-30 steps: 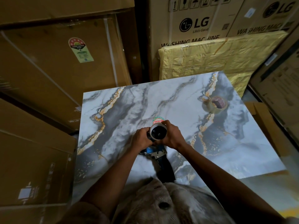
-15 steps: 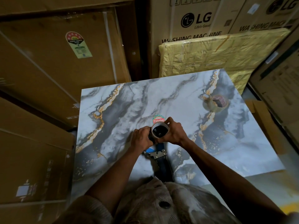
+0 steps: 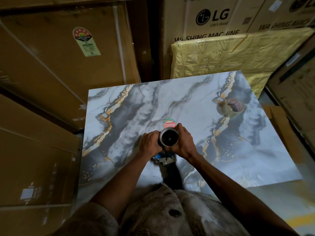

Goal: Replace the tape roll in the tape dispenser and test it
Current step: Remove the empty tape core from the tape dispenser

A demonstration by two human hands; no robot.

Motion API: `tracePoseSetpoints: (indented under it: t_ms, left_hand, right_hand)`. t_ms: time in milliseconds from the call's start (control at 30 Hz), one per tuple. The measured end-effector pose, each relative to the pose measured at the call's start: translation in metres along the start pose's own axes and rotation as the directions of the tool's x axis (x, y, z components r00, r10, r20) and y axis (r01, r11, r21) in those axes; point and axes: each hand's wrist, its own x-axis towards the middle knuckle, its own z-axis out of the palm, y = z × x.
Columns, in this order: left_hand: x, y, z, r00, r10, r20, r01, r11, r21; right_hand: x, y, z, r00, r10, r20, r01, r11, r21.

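Note:
A tape dispenser with a blue body, metal plate and dark handle lies over the near middle of the marble-patterned table. A pale ring with a dark centre, the tape roll, sits on the dispenser's wheel, facing up at me. My left hand grips it from the left and my right hand from the right. A second tape roll, clear with a brown core, lies on its side at the table's far right. Whether the held ring carries tape I cannot tell.
A round red and green sticker is on the table just beyond my hands. Large cardboard boxes stand to the left, LG washing machine cartons behind, and a yellow wrapped panel leans against them.
My hands and the roll stay in the same spot on the table. The dispenser's blue body shows less under my hands than a second ago, and the view has tilted slightly.

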Motion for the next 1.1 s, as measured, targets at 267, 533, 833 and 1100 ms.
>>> tracePoseSetpoints:
  t_ms: [267,533,833,1100]
  left_hand:
    - [-0.001,-0.001,0.001,0.997,0.077,0.017,-0.078,0.996,0.041]
    - [-0.001,0.003,-0.001,0.993,0.119,0.02,-0.12,0.992,0.048]
    - [-0.003,-0.001,-0.002,0.994,0.106,0.006,-0.106,0.994,0.006]
    - [-0.002,0.001,-0.003,0.99,0.138,0.015,-0.138,0.99,0.025]
  right_hand:
    - [0.009,0.003,-0.017,0.998,0.055,0.043,-0.054,0.998,-0.02]
    - [0.008,0.008,-0.018,0.99,0.126,0.071,-0.129,0.991,0.046]
    - [-0.009,0.013,0.004,0.998,-0.032,-0.045,0.035,0.998,0.057]
    - [0.008,0.017,-0.017,0.997,0.06,0.04,-0.058,0.997,-0.044]
